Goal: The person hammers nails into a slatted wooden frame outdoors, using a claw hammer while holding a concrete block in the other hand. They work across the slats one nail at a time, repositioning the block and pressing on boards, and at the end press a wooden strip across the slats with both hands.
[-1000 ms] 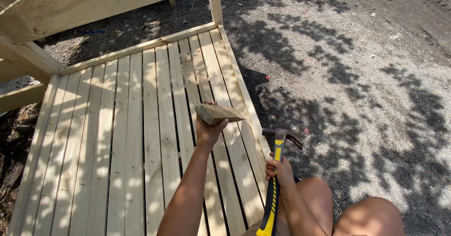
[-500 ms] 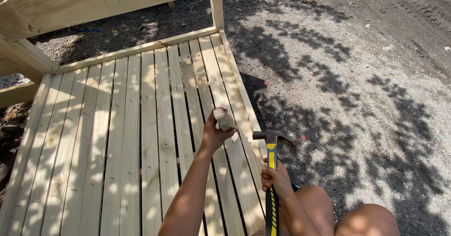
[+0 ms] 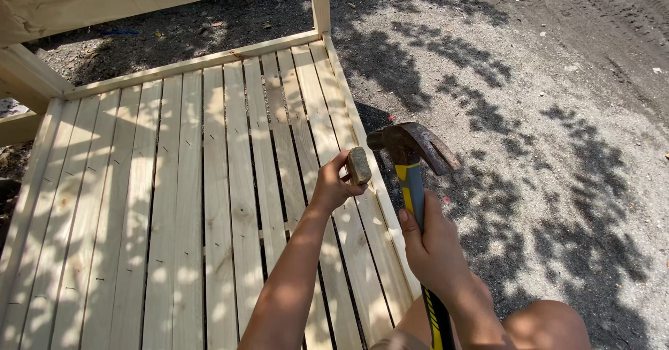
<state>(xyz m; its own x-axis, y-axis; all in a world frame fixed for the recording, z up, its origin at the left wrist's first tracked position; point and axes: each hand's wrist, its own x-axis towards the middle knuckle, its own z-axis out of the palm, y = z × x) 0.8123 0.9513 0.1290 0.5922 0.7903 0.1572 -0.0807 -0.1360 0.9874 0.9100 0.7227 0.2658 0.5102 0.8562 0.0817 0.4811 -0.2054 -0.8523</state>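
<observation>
The left hand (image 3: 333,186) is closed around a small block of wood (image 3: 359,165), pinching it between thumb and fingers so that its pale end face stands up above the knuckles. The block is held in the air over the right-hand part of a slatted wooden platform (image 3: 188,203), above the outer boards near the platform's right edge, and whether its lower end touches the boards cannot be told. The right hand (image 3: 433,249) is wrapped tightly around the handle of a hammer (image 3: 412,148), gripping it partway up the yellow and blue shaft. The rusty claw head is raised just beside the block, with its striking face turned toward the wood and only a narrow gap between them. The platform is made of light, narrow boards running away from the viewer, with small nail marks in rows across them and a raised rail (image 3: 195,63) along the far end. A post (image 3: 320,1) stands at the far right corner. Dappled shade lies over the boards and over the gravel ground (image 3: 557,113) to the right. A bare knee (image 3: 547,325) shows at the lower right, below the hammer hand.
</observation>
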